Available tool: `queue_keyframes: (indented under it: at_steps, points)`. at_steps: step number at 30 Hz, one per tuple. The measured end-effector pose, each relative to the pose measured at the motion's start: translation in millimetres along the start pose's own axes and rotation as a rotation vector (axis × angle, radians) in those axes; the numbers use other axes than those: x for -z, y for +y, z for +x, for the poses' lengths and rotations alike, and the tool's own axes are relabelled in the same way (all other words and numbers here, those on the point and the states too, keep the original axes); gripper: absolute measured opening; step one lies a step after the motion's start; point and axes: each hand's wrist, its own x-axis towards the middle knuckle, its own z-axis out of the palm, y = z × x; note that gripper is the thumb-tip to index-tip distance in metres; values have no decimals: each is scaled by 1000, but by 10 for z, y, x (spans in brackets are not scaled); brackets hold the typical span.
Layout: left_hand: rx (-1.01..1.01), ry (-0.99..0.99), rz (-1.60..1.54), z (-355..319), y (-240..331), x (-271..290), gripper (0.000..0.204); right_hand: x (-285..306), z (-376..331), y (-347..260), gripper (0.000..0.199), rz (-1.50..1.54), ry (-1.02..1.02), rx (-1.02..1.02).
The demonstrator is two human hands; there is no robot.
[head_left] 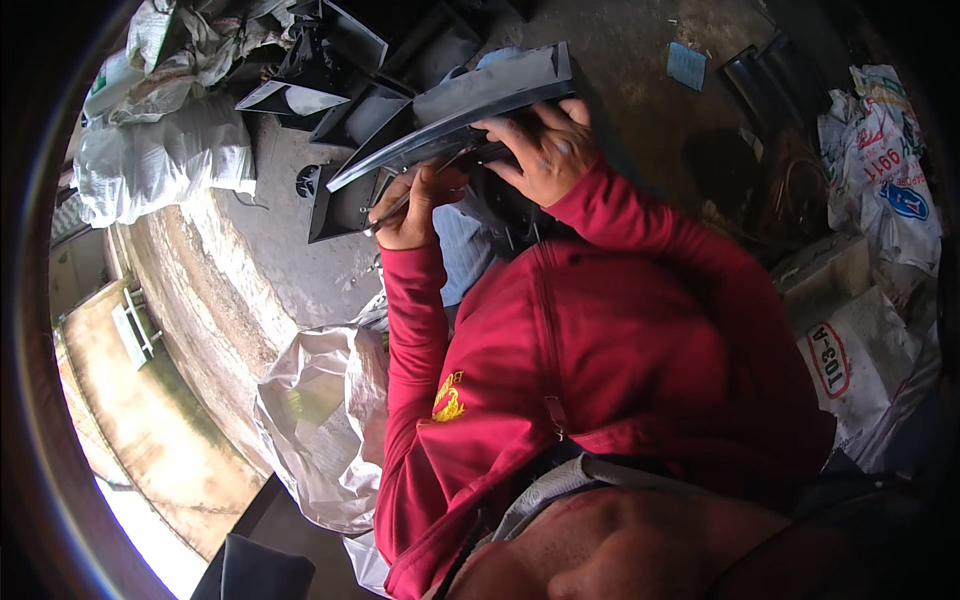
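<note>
I wear a red jacket, and both sleeves reach up to a long dark glossy plastic panel (470, 95) held in front of me. My right hand (545, 150) grips the panel from below near its right end, fingers curled over its edge. My left hand (412, 205) is closed around a thin metal tool (392, 210), whose tip points up at the panel's underside. The part of the panel behind both hands is hidden.
More dark plastic panels (330, 70) are piled on the concrete floor beyond the held one. White sacks (160, 150) lie at the upper left and printed sacks (880, 170) at the right. A crumpled white plastic bag (320, 420) sits by my left side. A small blue sheet (686, 66) lies on the floor.
</note>
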Motion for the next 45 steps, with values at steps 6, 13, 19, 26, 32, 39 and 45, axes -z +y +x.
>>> queue_keyframes:
  at_steps: [6,13,19,26,32,39,45]
  points:
    - [-381,-24,752,84,216,-184,13,18,21,-18,60,-16,-10,-3]
    - [-501,-105,1184,165,306,-421,16,28,-2,-22,66,6,-96,-54]
    - [161,-42,-155,150,-201,136,41,-58,-26,7,64,-47,-10,-26]
    - [-43,-23,315,5,119,-42,21,0,-11,-6,66,-59,-74,-28]
    - [-453,-114,1221,113,431,-475,14,36,-5,-37,61,5,-68,-31]
    - [-172,-183,445,182,-78,78,39,-40,-40,24,60,-56,-11,-26]
    - [63,-73,-9,96,-41,76,40,-3,2,28,62,-50,-20,-3]
